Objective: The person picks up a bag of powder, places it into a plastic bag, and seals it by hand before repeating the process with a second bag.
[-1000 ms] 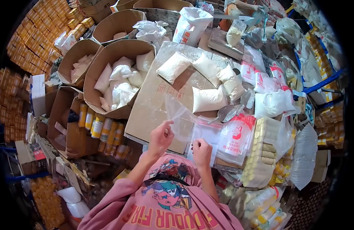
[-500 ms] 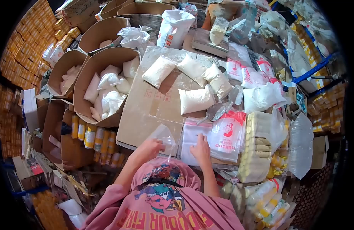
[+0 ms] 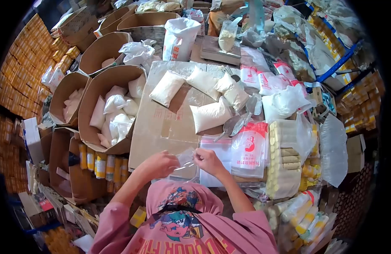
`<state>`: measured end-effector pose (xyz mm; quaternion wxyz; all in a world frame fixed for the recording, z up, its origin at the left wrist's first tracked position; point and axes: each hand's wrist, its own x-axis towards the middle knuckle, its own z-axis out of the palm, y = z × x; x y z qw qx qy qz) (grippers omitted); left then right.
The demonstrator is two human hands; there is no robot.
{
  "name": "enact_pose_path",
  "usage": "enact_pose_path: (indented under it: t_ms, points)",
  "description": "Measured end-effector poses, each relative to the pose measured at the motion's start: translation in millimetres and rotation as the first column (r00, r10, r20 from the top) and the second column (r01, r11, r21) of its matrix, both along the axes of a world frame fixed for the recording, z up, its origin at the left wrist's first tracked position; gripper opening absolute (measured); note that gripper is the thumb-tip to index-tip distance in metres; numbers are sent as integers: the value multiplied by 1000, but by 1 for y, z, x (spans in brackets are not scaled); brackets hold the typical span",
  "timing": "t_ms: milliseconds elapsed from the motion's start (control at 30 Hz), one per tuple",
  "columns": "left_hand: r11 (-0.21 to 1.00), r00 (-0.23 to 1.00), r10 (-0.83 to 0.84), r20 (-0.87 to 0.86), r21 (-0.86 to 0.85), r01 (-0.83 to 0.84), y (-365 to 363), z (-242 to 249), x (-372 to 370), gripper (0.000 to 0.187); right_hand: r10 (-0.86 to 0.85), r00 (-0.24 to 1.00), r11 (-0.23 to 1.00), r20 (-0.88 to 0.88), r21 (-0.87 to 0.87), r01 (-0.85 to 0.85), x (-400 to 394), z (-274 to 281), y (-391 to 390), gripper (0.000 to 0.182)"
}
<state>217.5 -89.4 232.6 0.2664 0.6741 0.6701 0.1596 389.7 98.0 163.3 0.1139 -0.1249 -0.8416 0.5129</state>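
A small clear plastic bag (image 3: 185,161) stretches between my two hands, just in front of my chest. My left hand (image 3: 161,163) is closed on its left side, and my right hand (image 3: 209,161) pinches its right edge. Beneath my right hand lies a stack of clear zip bags (image 3: 215,148). To its right are flat bags with red print (image 3: 249,148). A metal scoop (image 3: 234,125) rests just beyond the stacks. Farther out on the cardboard sheet (image 3: 151,133), several plump bags of cream-coloured powder (image 3: 210,115) lie on their sides.
At the left, a large cardboard box (image 3: 87,116) holds filled powder bags. A scale (image 3: 220,53) with a partly filled bag stands at the back, beside an open white sack (image 3: 180,40). Pale yellow rolls (image 3: 283,158) are stacked at the right.
My right hand has lifted off the zip-bag stack and moved left to grip the clear bag. My left hand has shifted slightly left, and the bag is now stretched between both hands.
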Motion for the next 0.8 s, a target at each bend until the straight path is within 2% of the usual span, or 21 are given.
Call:
enact_pose_path:
  t_ms: [67,100,200,233,333,367,467,600,667,700,800]
  points:
    - [995,988,-48,-150,-96,34,-6,11,12,36,10,984,997,176,-75,3,7,12,10,9]
    - [947,974,-175,-144,-295,126,-9,-2,10,58,11,978,994,210,-107,12,11,8,16,10]
    - [959,982,-189,26,-211,190,-32,-32,14,53,21,963,921,267,-379,85,26,6,32,8]
    - [968,986,-150,72,-193,161,-31,-33,15,37,47,971,945,235,-327,33,29,-6,37,14]
    - [962,996,-94,-6,-256,89,-17,-23,10,23,174,971,982,166,-102,-158,41,-3,39,26]
    - [955,997,-71,39,-285,79,-12,-14,8,16,239,950,971,199,-69,-230,40,-8,38,34]
    - [923,968,-250,-17,-305,233,-8,-30,-6,10,230,965,921,124,291,-257,43,-29,26,34]
    - [901,877,-401,-266,-287,325,-9,-25,-2,12,258,886,760,385,486,-432,53,-42,23,29]
    - [903,820,-426,-382,-243,355,-18,-35,4,14,264,911,703,317,584,-407,57,-35,14,25]
    - [875,720,-483,-498,-303,377,-21,-43,8,16,270,920,671,283,630,-391,56,-28,9,23]
    - [849,674,-514,-531,-424,314,-20,-42,18,15,336,899,562,282,706,-431,40,-3,0,23]
